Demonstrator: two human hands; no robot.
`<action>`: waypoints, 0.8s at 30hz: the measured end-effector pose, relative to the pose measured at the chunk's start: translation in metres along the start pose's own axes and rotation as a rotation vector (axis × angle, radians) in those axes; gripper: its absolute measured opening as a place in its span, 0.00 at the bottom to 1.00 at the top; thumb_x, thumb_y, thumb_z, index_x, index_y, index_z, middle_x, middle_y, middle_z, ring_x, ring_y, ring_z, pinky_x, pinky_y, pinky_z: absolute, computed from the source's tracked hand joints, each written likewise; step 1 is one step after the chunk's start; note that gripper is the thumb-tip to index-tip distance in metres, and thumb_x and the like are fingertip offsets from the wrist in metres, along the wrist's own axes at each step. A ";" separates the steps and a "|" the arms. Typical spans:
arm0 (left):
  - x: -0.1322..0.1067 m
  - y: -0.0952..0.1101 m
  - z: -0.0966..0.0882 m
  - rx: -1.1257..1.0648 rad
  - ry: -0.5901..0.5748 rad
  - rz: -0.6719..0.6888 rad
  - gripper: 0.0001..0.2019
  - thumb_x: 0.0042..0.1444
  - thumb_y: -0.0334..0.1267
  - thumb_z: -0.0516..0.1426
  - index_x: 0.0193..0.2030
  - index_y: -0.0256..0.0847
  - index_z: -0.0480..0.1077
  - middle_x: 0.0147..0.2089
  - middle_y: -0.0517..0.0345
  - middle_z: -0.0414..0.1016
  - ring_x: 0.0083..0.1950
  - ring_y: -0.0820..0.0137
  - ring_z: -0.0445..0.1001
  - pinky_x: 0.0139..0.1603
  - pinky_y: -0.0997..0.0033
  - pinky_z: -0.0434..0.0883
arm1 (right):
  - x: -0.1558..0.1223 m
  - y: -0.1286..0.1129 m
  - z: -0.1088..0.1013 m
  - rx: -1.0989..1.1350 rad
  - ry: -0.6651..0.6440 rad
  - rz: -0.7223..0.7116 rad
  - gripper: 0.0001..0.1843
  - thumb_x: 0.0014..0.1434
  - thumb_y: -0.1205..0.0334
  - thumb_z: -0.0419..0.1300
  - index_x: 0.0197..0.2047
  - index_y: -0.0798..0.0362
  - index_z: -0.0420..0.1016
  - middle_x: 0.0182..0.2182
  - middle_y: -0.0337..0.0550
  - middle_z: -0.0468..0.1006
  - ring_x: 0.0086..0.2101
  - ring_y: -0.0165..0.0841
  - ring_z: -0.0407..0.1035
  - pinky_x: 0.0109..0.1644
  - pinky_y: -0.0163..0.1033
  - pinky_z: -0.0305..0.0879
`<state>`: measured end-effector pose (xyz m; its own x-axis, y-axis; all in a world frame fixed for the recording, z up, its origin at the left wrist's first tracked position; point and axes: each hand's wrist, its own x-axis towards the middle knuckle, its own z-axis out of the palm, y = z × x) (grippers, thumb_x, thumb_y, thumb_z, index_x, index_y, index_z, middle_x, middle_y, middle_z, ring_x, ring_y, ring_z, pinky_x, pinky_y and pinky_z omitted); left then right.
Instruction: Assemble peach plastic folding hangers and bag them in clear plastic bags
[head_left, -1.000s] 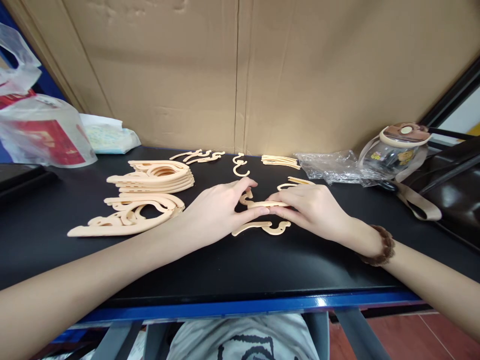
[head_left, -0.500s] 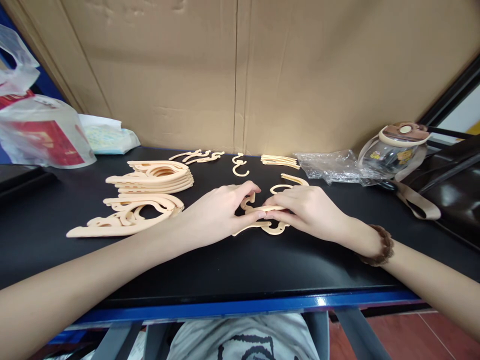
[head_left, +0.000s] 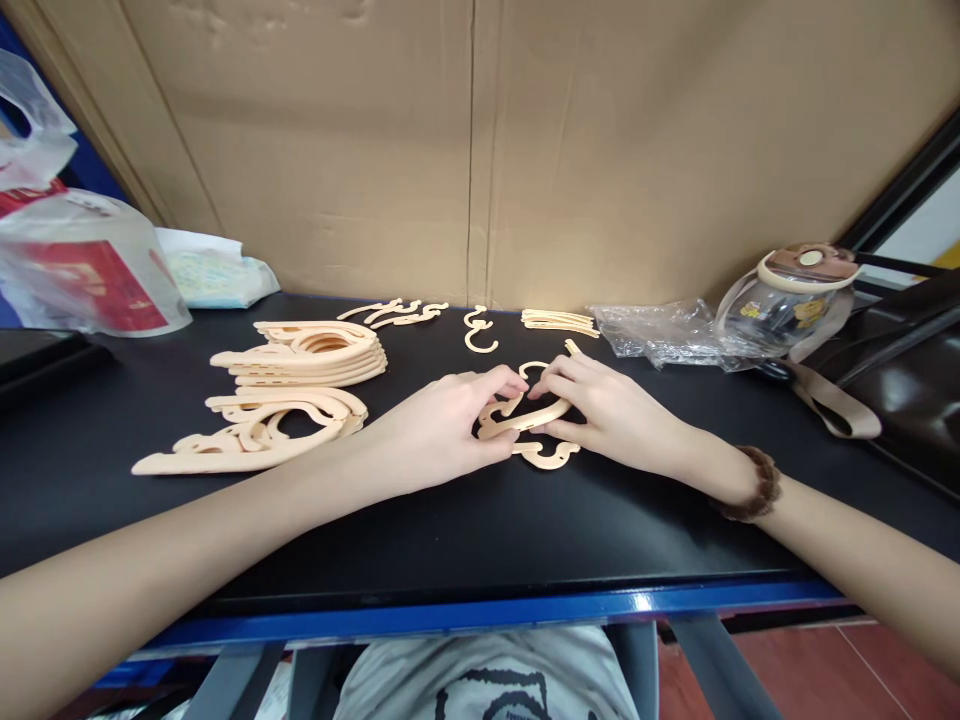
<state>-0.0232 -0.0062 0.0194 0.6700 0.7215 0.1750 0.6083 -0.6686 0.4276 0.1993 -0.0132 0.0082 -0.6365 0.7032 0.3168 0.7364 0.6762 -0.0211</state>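
Between both hands is a beige plastic folding hanger [head_left: 541, 415], its curved arm slanting up to the right. My left hand [head_left: 454, 418] closes thumb and fingers on its left end. My right hand [head_left: 611, 408] is closed around its right side, partly hiding it. The hanger's hook [head_left: 531, 368] shows just beyond the fingers. On the table below lies a loose curved hanger piece [head_left: 551, 458]. To the left are a neat stack of folded hangers [head_left: 315, 360] and a looser stack of hangers [head_left: 262, 440].
Along the back lie thin hanger arms [head_left: 405, 313], small hooks [head_left: 480, 330] and a bundle of straight pieces [head_left: 559, 322]. Crumpled clear plastic [head_left: 660, 332], a clear bottle [head_left: 795, 300] and a dark bag [head_left: 900, 370] sit right. A plastic bag [head_left: 97, 270] and tissue pack [head_left: 217, 270] stand left.
The held hanger has turned so that its arm and hook show more between my hands. My right hand has shifted slightly up, with its fingers more bent.
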 end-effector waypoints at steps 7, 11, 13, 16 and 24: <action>0.002 -0.005 0.001 0.039 0.036 0.022 0.21 0.52 0.28 0.52 0.53 0.46 0.67 0.48 0.58 0.75 0.45 0.65 0.74 0.43 0.67 0.69 | -0.001 0.018 0.002 0.022 0.026 0.127 0.17 0.63 0.51 0.56 0.50 0.52 0.71 0.47 0.49 0.72 0.48 0.42 0.66 0.53 0.49 0.64; 0.002 -0.010 0.003 0.068 0.043 0.053 0.22 0.50 0.25 0.51 0.51 0.46 0.68 0.49 0.60 0.75 0.49 0.65 0.74 0.46 0.68 0.70 | -0.001 0.025 0.003 0.046 0.006 0.159 0.21 0.63 0.47 0.54 0.50 0.54 0.72 0.46 0.49 0.75 0.47 0.42 0.68 0.53 0.51 0.63; 0.003 -0.013 0.003 0.093 0.048 0.072 0.23 0.49 0.23 0.50 0.51 0.45 0.69 0.50 0.59 0.75 0.50 0.65 0.73 0.48 0.68 0.70 | -0.001 0.026 0.004 0.075 0.004 0.158 0.22 0.64 0.46 0.53 0.51 0.53 0.72 0.46 0.48 0.75 0.46 0.42 0.68 0.53 0.51 0.63; 0.006 -0.020 0.001 0.150 0.048 0.151 0.24 0.49 0.20 0.48 0.50 0.43 0.69 0.50 0.58 0.75 0.52 0.66 0.72 0.53 0.67 0.68 | -0.001 0.025 0.005 0.123 -0.007 0.134 0.21 0.64 0.47 0.53 0.53 0.52 0.72 0.47 0.48 0.75 0.47 0.42 0.68 0.53 0.51 0.63; 0.011 -0.036 -0.004 0.246 0.069 0.218 0.21 0.56 0.20 0.45 0.45 0.43 0.72 0.49 0.57 0.73 0.50 0.65 0.69 0.52 0.64 0.66 | 0.000 0.013 0.002 0.150 -0.059 0.027 0.18 0.67 0.52 0.51 0.51 0.52 0.74 0.49 0.48 0.74 0.48 0.40 0.67 0.54 0.49 0.62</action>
<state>-0.0395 0.0262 0.0099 0.7705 0.5612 0.3022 0.5437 -0.8262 0.1480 0.2082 -0.0043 0.0062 -0.6322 0.7306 0.2581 0.7140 0.6787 -0.1721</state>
